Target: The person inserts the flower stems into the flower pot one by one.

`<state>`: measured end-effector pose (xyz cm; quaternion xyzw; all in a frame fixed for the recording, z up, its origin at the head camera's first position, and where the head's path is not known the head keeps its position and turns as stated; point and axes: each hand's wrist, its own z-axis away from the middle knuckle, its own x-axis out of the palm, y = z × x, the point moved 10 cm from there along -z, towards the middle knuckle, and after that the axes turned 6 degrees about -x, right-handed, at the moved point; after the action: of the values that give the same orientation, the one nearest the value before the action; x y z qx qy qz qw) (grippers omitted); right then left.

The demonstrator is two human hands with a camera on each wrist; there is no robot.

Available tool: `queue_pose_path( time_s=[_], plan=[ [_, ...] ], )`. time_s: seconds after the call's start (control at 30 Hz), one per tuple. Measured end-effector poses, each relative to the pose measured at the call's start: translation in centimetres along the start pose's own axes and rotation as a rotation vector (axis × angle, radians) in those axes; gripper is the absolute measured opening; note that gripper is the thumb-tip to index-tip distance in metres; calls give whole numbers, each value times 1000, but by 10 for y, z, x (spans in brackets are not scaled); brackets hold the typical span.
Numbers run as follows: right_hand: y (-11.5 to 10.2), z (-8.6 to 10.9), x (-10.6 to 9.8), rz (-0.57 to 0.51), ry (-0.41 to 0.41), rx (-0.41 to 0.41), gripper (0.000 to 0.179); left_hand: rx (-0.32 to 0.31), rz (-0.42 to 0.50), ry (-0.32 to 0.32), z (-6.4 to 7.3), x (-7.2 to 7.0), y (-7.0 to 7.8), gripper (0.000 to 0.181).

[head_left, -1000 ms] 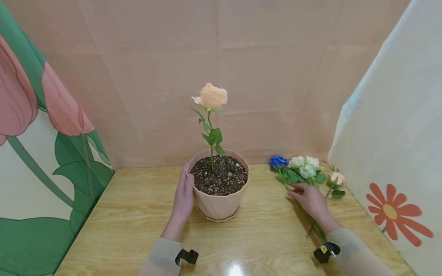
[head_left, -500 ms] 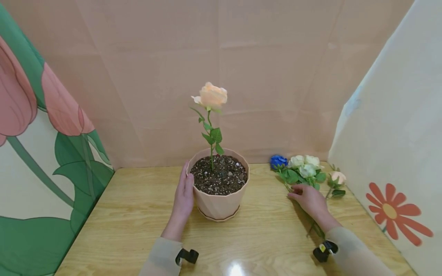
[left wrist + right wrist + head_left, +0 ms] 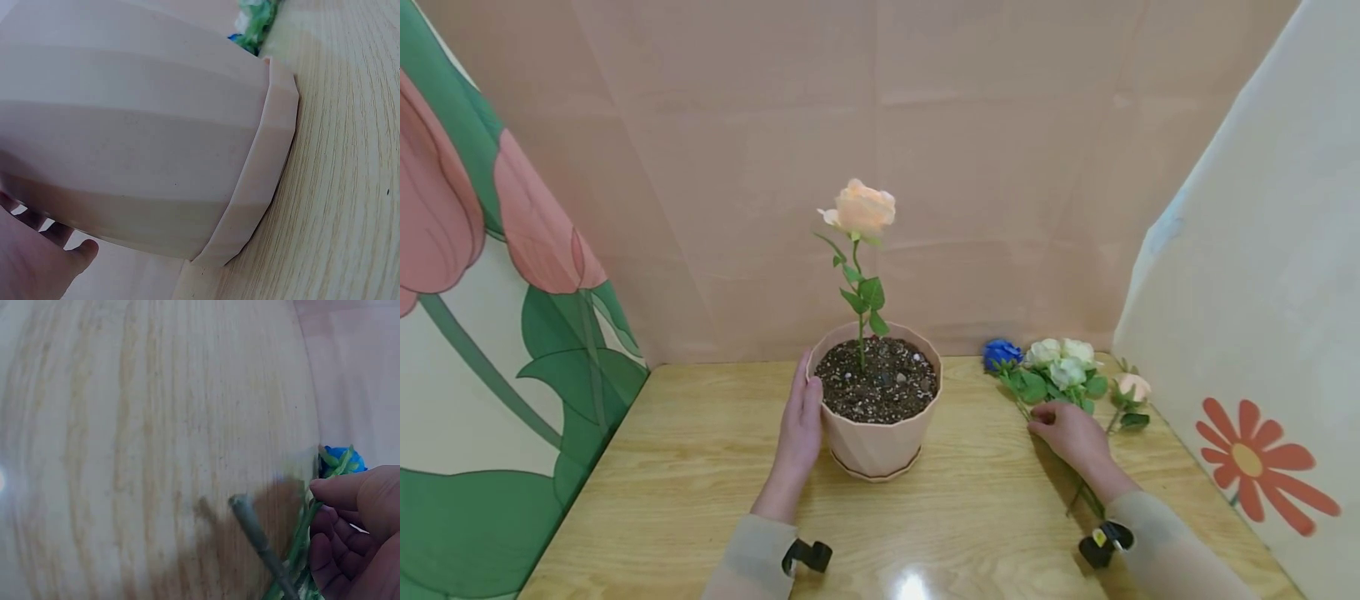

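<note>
My left hand rests against the left side of a pale pink flowerpot, its fingers fairly straight along the wall. In the left wrist view, fingertips and thumb lie by the pot's side. A peach rose stands upright in the dark soil. At the right, my right hand pinches the green stem of a blue rose between thumb and fingers. The right wrist view shows the thumb on that stem, the blue bloom beyond it.
White roses lie beside the blue one, with a pink rose farther right. A cut stem end juts up near my right hand. The pot stands in a saucer on the wooden table. A pink backdrop rises behind.
The blue rose has shifted slightly to the left with the pinch of my right hand. My left hand and the pot hold their place.
</note>
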<state>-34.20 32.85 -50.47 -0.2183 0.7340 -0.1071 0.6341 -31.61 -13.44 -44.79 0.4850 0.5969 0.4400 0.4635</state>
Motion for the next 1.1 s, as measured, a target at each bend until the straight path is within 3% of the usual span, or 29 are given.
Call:
queue_pose_path(
  time_s=[0.43,0.73,1.1],
  plan=[
    [-32,2,-21,-131,0,-13,37,-23,-3,2,0,0,-4,57],
    [-70,2,-49,-220,97,-54,33,-14,-11,6,1,0,-2,58],
    [-111,7,-96,-251,213,-117,34,-9,-14,10,2,0,0,58]
  ],
)
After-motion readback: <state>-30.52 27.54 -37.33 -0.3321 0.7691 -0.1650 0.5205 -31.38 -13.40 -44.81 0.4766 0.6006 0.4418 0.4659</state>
